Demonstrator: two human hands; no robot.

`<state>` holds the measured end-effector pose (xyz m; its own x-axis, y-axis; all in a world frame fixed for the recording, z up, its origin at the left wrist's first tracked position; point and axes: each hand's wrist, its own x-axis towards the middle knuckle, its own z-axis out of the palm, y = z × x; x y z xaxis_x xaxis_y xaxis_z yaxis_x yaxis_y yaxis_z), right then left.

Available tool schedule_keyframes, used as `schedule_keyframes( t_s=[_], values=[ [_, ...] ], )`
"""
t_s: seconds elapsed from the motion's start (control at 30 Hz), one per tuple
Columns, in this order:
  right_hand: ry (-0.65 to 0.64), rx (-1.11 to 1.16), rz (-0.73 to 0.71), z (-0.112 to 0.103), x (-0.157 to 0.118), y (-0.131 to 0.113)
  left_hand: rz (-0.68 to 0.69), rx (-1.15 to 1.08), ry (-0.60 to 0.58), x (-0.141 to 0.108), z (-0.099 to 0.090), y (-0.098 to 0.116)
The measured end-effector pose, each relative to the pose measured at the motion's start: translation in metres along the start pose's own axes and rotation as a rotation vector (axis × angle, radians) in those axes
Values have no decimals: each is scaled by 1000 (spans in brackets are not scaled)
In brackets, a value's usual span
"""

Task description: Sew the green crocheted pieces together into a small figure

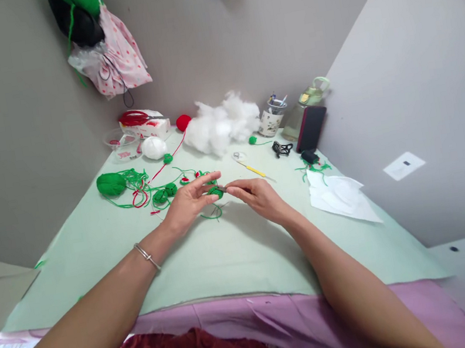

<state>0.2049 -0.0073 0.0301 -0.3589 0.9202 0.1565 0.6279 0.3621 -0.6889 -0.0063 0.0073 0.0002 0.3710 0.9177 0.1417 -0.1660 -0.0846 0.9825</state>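
Near the middle of the table, my left hand (pixel 191 203) pinches a small green crocheted piece (pixel 216 191) between thumb and fingers, its index finger stretched out above. My right hand (pixel 255 195) is closed around a thin dark tool (pixel 222 188) whose tip meets the green piece. A loop of green yarn (pixel 213 216) hangs below the piece onto the table. Small green crocheted balls (pixel 159 197) lie just left of my left hand. Red and green pieces (pixel 185 180) rest behind my fingers, partly hidden.
White stuffing (pixel 224 125) is heaped at the back. Green yarn (pixel 111 184), a white ball (pixel 154 147) and a box (pixel 148 127) bearing red scissors (pixel 134 117) stand left. A yellow hook (pixel 254 171), black clip (pixel 282 148), pen cup (pixel 272 118), phone (pixel 311 128) and white paper (pixel 341 196) lie right.
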Motion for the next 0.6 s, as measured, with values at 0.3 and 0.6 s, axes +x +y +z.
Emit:
schedule_keyframes(
  t_s=[0.3,0.6],
  values=[
    [80,-109,38,1,0,-2,1,27,-16,0,0,-2],
    [186,329,71,-2,4,3,-9,-65,-20,-2,0,1]
  ],
)
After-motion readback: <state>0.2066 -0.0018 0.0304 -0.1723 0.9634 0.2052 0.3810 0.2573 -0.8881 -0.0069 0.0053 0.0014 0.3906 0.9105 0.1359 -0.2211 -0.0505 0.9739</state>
